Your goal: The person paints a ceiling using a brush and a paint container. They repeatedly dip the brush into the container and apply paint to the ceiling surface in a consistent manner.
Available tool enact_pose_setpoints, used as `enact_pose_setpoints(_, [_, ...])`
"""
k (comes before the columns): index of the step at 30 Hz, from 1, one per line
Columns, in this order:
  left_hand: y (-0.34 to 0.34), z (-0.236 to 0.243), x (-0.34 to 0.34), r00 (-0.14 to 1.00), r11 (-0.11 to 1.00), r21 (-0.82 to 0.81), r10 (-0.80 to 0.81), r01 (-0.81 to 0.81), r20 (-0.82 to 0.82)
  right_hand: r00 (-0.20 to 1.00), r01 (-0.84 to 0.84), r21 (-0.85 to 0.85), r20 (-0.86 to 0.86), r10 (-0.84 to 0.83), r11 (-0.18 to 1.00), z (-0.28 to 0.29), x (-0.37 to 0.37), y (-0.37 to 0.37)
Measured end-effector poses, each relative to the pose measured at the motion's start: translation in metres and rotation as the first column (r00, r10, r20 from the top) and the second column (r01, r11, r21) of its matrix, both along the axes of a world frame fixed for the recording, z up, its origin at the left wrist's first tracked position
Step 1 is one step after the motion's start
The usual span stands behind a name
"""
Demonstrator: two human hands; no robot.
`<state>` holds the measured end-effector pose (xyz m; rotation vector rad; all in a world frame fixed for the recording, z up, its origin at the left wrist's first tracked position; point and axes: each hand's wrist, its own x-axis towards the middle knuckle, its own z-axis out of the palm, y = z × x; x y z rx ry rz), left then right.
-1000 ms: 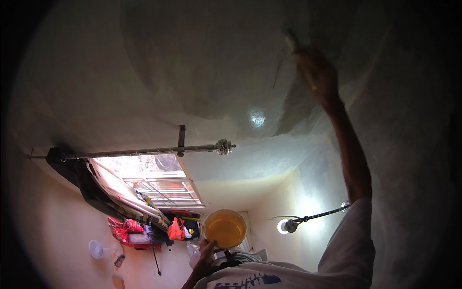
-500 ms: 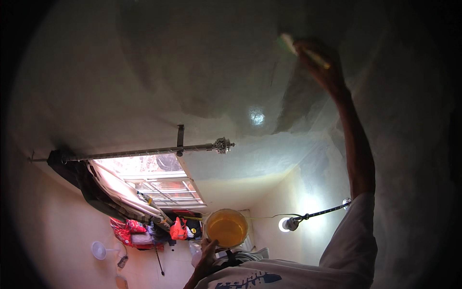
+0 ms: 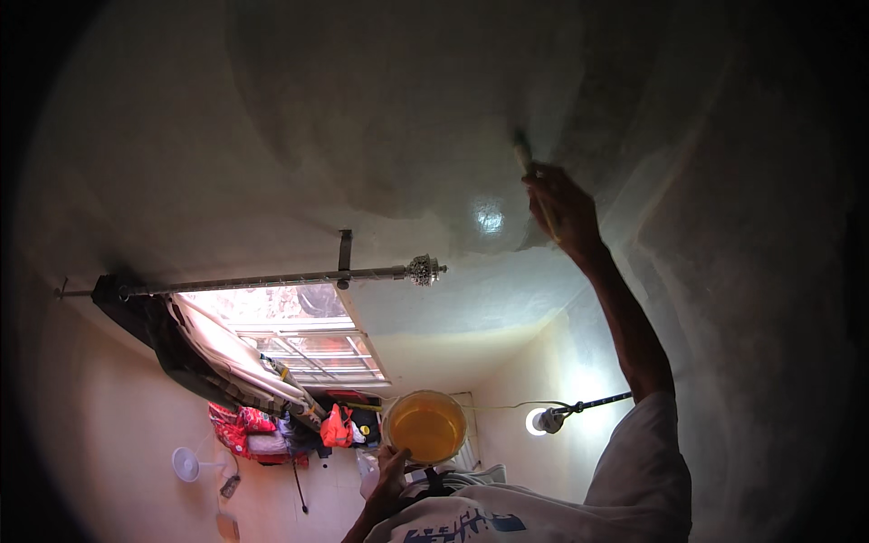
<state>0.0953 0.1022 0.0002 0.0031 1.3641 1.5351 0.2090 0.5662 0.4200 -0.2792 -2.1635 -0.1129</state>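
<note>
My right hand, arm raised, is closed around the handle of a paintbrush. The brush head points up at the grey plastered wall and appears to touch it. Darker, damp-looking patches with curved edges spread over this surface, and a shiny spot lies left of the hand. Low in front of my chest, my left hand grips the near left side of a round plastic bucket. Amber-yellow liquid partly fills it. The fingers under the bucket are hidden.
A metal curtain rod with an ornate finial crosses above a bright window, its curtain bunched left. A lit bulb hangs at right. Red cloth items and a white fan-like object are lower left.
My right hand has moved down and slightly left with the paintbrush, which now stands more upright. My left hand and the bucket have stayed almost in place.
</note>
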Motion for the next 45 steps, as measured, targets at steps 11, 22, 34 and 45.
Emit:
enact_pose_setpoints(11, [-0.002,-0.005,-0.001,0.998,0.994,0.084,-0.062,0.064,-0.027,0.983,-0.114,0.092,-0.137,0.126,0.989,0.077,0.009,0.021])
enact_pose_setpoints(22, [0.001,0.021,0.001,0.998,0.999,0.019,0.026,-0.028,0.064,0.963,-0.036,0.121,-0.262,0.067,0.992,0.03,-0.009,-0.002])
enact_pose_setpoints(34, [-0.002,0.033,0.002,0.995,0.997,0.01,-0.071,0.071,0.071,0.997,-0.061,-0.059,-0.058,0.058,0.996,0.022,0.022,0.017])
enact_pose_setpoints(45, [0.003,0.026,0.002,0.999,0.997,0.08,-0.015,0.018,-0.032,0.991,0.125,0.417,-0.097,-0.093,0.9,0.132,0.007,0.016])
